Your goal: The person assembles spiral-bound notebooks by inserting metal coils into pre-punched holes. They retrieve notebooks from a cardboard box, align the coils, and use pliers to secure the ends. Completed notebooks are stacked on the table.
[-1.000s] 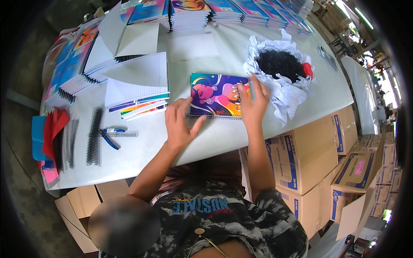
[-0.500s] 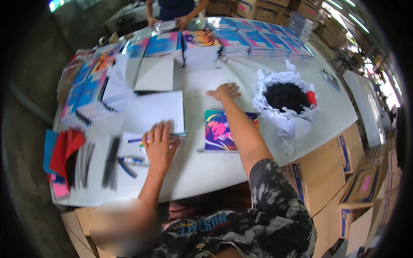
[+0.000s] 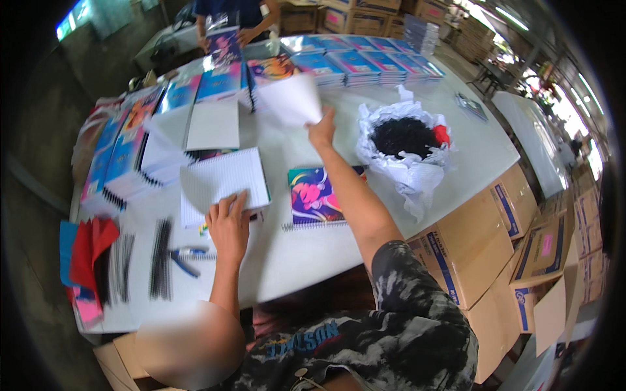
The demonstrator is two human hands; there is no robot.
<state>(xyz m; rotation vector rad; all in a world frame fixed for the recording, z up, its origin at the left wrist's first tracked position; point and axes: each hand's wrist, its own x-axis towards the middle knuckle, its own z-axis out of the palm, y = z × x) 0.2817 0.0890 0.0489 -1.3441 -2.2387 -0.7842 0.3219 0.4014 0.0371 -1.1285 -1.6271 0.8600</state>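
Note:
A ruled spiral notebook point(image 3: 228, 173) lies spread on the table in front of me. On its near edge rests my left hand point(image 3: 227, 221), fingers laid over the page and holding nothing. Farther off, my right hand point(image 3: 321, 128) pinches the corner of a white sheet point(image 3: 290, 101), which is lifted and bent in front of a notebook stack. Beneath my right forearm lies a spiral notebook with a colourful cartoon cover point(image 3: 314, 195). Blue-handled pliers point(image 3: 188, 260) lie left of my left wrist, beside black binding coils point(image 3: 161, 260).
Notebook stacks point(image 3: 222, 81) line the far and left sides of the table point(image 3: 274, 267). Crumpled white paper point(image 3: 417, 173) surrounds a black tangled heap point(image 3: 404, 137) at right. Red cloth-like material point(image 3: 94, 251) hangs near the left edge. Cardboard boxes point(image 3: 456, 260) stand at right. Another person point(image 3: 231, 19) works opposite.
My right hand has gone from lying flat on the table to gripping a raised white sheet farther away. Across the table, the other person has lifted a notebook upright. The view has shifted slightly.

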